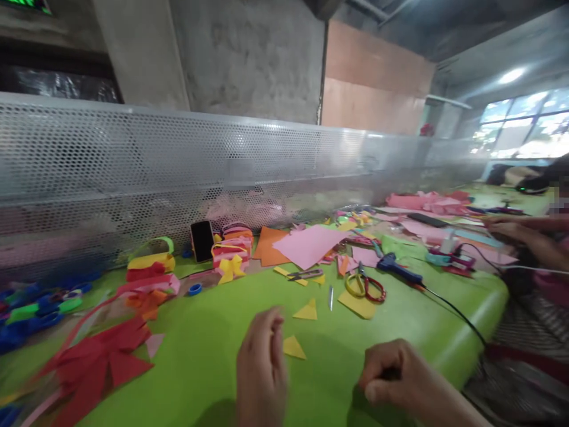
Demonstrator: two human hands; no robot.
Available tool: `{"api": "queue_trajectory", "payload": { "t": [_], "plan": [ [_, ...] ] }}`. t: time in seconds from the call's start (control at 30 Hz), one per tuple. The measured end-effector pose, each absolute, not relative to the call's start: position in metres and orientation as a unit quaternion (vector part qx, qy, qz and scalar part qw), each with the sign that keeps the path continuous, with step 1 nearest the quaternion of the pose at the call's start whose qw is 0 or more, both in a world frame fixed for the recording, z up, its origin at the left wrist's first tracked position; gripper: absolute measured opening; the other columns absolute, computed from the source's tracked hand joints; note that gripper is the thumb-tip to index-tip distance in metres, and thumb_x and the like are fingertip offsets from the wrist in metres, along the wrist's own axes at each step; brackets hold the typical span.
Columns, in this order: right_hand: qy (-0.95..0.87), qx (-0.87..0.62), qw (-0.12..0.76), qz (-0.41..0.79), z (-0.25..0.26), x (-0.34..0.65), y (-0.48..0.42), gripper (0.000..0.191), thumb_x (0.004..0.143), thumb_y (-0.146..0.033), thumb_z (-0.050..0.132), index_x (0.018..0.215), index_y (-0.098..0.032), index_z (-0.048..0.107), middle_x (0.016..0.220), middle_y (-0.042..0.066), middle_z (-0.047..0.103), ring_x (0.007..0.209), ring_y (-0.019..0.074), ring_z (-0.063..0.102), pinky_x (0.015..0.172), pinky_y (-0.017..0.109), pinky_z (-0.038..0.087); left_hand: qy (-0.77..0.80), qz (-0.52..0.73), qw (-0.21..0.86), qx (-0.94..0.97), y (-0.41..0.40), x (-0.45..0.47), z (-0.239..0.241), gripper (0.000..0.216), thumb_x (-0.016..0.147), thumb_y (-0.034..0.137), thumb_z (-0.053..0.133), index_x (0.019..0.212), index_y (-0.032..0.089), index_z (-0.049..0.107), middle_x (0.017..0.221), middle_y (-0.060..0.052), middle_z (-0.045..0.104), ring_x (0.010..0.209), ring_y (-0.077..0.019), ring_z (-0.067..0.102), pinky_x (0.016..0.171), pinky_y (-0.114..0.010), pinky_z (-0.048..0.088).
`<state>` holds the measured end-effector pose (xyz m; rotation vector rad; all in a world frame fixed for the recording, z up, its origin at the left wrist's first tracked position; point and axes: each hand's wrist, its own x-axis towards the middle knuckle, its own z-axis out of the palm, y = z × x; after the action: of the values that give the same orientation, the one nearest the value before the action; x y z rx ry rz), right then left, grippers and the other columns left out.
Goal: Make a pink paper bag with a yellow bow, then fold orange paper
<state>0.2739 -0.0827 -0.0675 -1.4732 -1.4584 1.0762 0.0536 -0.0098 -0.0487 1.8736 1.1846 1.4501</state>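
My left hand point(261, 367) hovers low over the green table point(213, 367), its fingers together and stretched forward, blurred by motion; nothing shows in it. A small yellow paper triangle point(294, 347) lies just right of its fingertips, and a second yellow triangle point(306, 311) lies a little farther off. My right hand point(391, 373) rests near the table's front edge, curled into a loose fist; whatever it may hold is hidden.
Scissors with yellow and red handles point(365, 286), a blue glue gun point(398, 268) with its cord, a pink sheet point(309, 244), a red paper bow point(100, 356), a phone point(202, 240) and paper baskets crowd the table. A perforated metal screen point(178, 166) stands behind. Another person's arms point(524, 234) work at right.
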Motion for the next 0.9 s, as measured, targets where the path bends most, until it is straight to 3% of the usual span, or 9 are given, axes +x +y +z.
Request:
{"api": "queue_trajectory", "payload": {
  "t": [0.1, 0.17, 0.23, 0.27, 0.3, 0.37, 0.53, 0.77, 0.9],
  "plan": [
    [-0.643, -0.577, 0.362, 0.349, -0.052, 0.274, -0.08, 0.043, 0.064, -0.06, 0.07, 0.068, -0.018, 0.074, 0.063, 0.007, 0.068, 0.057, 0.0169, 0.059, 0.053, 0.026, 0.046, 0.505, 0.541, 0.334, 0.584, 0.001, 0.048, -0.038, 0.029, 0.082, 0.025, 0.047, 0.108, 0.018, 0.056, 0.096, -0.008, 0.064, 0.084, -0.0203, 0.062, 0.074, -0.035, 0.053],
    [-0.712, -0.567, 0.309, 0.276, -0.036, 0.266, -0.071, 0.054, 0.071, -0.063, 0.062, 0.099, -0.018, 0.073, 0.101, 0.015, 0.07, 0.09, 0.0276, 0.065, 0.077, 0.037, 0.052, 0.529, 0.534, 0.369, 0.546, 0.007, 0.044, -0.032, 0.032, 0.075, 0.023, 0.051, 0.107, 0.017, 0.054, 0.097, -0.007, 0.063, 0.082, -0.0204, 0.062, 0.074, -0.037, 0.053],
    [-0.779, -0.545, 0.225, 0.213, -0.023, 0.252, -0.059, 0.072, 0.076, -0.065, 0.055, 0.13, -0.017, 0.054, 0.14, 0.021, 0.043, 0.127, 0.036, 0.042, 0.102, 0.05, 0.037, 0.546, 0.528, 0.376, 0.53, 0.012, 0.04, -0.028, 0.033, 0.073, 0.024, 0.053, 0.105, 0.017, 0.054, 0.097, -0.007, 0.062, 0.081, -0.0203, 0.061, 0.074, -0.038, 0.052],
    [-0.809, -0.525, 0.177, 0.194, -0.018, 0.245, -0.052, 0.076, 0.078, -0.065, 0.052, 0.138, -0.018, 0.044, 0.149, 0.021, 0.027, 0.136, 0.0367, 0.026, 0.108, 0.053, 0.026, 0.552, 0.523, 0.376, 0.53, 0.014, 0.038, -0.026, 0.033, 0.072, 0.025, 0.054, 0.104, 0.018, 0.054, 0.097, -0.007, 0.062, 0.081, -0.0203, 0.061, 0.073, -0.038, 0.052],
    [-0.836, -0.499, 0.137, 0.183, -0.016, 0.239, -0.044, 0.075, 0.081, -0.064, 0.049, 0.141, -0.022, 0.038, 0.152, 0.019, 0.017, 0.139, 0.036, 0.015, 0.11, 0.055, 0.019, 0.558, 0.517, 0.375, 0.529, 0.015, 0.037, -0.025, 0.033, 0.072, 0.025, 0.055, 0.104, 0.018, 0.054, 0.098, -0.007, 0.062, 0.081, -0.0203, 0.061, 0.073, -0.038, 0.052],
    [-0.863, -0.472, 0.096, 0.155, -0.017, 0.23, -0.03, 0.064, 0.086, -0.061, 0.043, 0.142, -0.029, 0.036, 0.153, 0.016, 0.015, 0.139, 0.0365, 0.01, 0.109, 0.06, 0.012, 0.572, 0.5, 0.381, 0.527, 0.017, 0.036, -0.021, 0.032, 0.07, 0.025, 0.057, 0.102, 0.019, 0.055, 0.098, -0.006, 0.062, 0.081, -0.0202, 0.061, 0.071, -0.037, 0.052],
    [-0.868, -0.471, 0.103, 0.121, -0.04, 0.228, -0.028, 0.056, 0.089, -0.056, 0.041, 0.139, -0.03, 0.04, 0.15, 0.015, 0.029, 0.138, 0.0369, 0.02, 0.108, 0.059, 0.019, 0.585, 0.474, 0.375, 0.541, 0.017, 0.037, -0.017, 0.029, 0.071, 0.027, 0.056, 0.1, 0.021, 0.056, 0.101, -0.005, 0.062, 0.082, -0.0203, 0.061, 0.069, -0.036, 0.052],
    [-0.838, -0.501, 0.128, 0.173, -0.045, 0.245, -0.072, 0.057, 0.089, -0.053, 0.045, 0.14, -0.027, 0.04, 0.151, 0.012, 0.028, 0.138, 0.0285, 0.025, 0.113, 0.05, 0.018, 0.579, 0.455, 0.391, 0.552, 0.014, 0.04, -0.023, 0.028, 0.065, 0.029, 0.059, 0.091, 0.02, 0.06, 0.094, -0.005, 0.064, 0.079, -0.021, 0.06, 0.066, -0.035, 0.051],
    [-0.798, -0.562, 0.139, 0.166, -0.044, 0.248, -0.079, 0.058, 0.09, -0.049, 0.044, 0.142, -0.022, 0.037, 0.151, 0.015, 0.025, 0.139, 0.0307, 0.019, 0.112, 0.052, 0.021, 0.585, 0.44, 0.387, 0.561, 0.012, 0.042, -0.023, 0.029, 0.066, 0.031, 0.058, 0.093, 0.02, 0.061, 0.096, -0.006, 0.064, 0.078, -0.0215, 0.06, 0.065, -0.036, 0.051]
  ]
}}
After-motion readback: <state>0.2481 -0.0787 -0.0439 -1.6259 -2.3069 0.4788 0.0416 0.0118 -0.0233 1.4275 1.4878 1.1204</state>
